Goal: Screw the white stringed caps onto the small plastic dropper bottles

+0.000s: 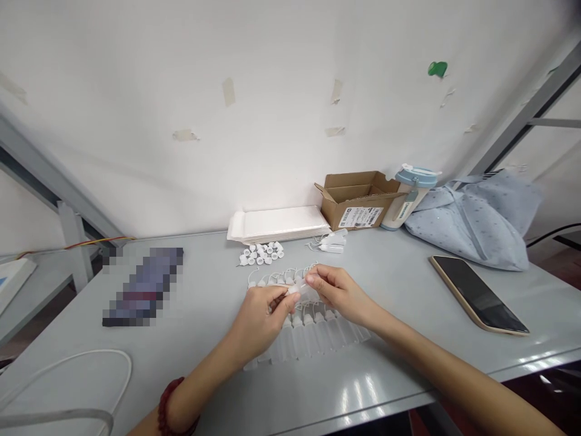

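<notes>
centrally, a small clear vial (300,290) is pinched between the left hand (261,318) and the right hand (340,293), just above a row of similar vials (313,336) laid on the grey table (399,284). loose white caps (261,254) are scattered just behind, and a phone (479,293) lies well apart on the right.

Your grey table (204,290) bears a row of clear bottles (318,333) beneath your fingers (318,280), white caps (261,254) just beyond them, a phone (479,293) well right.

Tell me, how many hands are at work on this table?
2. The left hand and the right hand meet mid-table above a row of clear tubes, both pinching one small tube. No others show in frame.
</notes>
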Demonstrator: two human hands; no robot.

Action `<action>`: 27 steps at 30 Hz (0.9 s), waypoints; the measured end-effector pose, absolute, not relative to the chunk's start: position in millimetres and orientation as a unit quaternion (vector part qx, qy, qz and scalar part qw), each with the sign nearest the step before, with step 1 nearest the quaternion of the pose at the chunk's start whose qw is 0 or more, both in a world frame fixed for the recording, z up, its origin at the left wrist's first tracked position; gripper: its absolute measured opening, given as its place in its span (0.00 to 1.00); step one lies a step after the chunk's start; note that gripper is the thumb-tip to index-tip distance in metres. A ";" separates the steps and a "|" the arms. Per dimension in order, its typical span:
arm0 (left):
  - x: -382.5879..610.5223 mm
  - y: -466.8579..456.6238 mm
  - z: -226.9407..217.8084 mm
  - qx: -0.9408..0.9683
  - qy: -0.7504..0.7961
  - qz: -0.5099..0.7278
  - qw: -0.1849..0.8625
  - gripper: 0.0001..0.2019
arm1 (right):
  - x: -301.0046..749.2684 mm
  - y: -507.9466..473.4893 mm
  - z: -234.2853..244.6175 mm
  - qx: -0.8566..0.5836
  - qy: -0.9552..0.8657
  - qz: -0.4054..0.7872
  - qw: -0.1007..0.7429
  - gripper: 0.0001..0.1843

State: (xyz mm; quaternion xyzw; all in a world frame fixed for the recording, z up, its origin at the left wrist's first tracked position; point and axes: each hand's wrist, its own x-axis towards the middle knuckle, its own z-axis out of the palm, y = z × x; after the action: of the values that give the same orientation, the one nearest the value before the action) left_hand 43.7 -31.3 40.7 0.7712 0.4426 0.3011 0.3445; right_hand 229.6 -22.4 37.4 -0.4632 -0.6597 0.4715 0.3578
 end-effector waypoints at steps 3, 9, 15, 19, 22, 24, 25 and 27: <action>45.2 -30.4 36.3 0.828 0.398 0.327 0.222 0.18 | 228.5 -21.6 37.3 -0.461 -0.638 0.502 0.358 0.24; 21.6 -4.1 34.6 0.823 0.452 0.285 0.194 0.12 | 241.5 -6.7 40.5 -0.493 -0.611 0.457 0.419 0.20; -29.6 40.6 13.9 0.776 0.557 0.291 0.058 0.15 | 282.3 27.2 34.4 -0.581 -0.649 0.301 0.387 0.16; -41.9 53.6 2.2 0.781 0.557 0.272 0.076 0.17 | 296.2 39.1 25.3 -0.599 -0.676 0.282 0.324 0.13; -40.3 53.8 -0.5 0.785 0.556 0.261 0.082 0.17 | 301.1 43.8 15.7 -0.632 -0.684 0.226 0.286 0.10; -38.0 52.8 -0.4 0.786 0.557 0.255 0.082 0.17 | 305.2 46.3 10.2 -0.660 -0.680 0.175 0.268 0.09; -37.1 52.3 -0.1 0.786 0.558 0.253 0.082 0.18 | 307.4 47.1 8.3 -0.672 -0.677 0.152 0.260 0.09; -36.1 52.0 0.4 0.785 0.562 0.249 0.080 0.18 | 311.3 47.8 6.7 -0.691 -0.670 0.113 0.247 0.09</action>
State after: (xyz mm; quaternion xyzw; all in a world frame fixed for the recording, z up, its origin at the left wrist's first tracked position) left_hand -36.1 52.0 0.4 0.7845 0.5623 0.2488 0.0801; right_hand 311.3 47.8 6.7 -0.6909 -0.6698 0.1132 0.2474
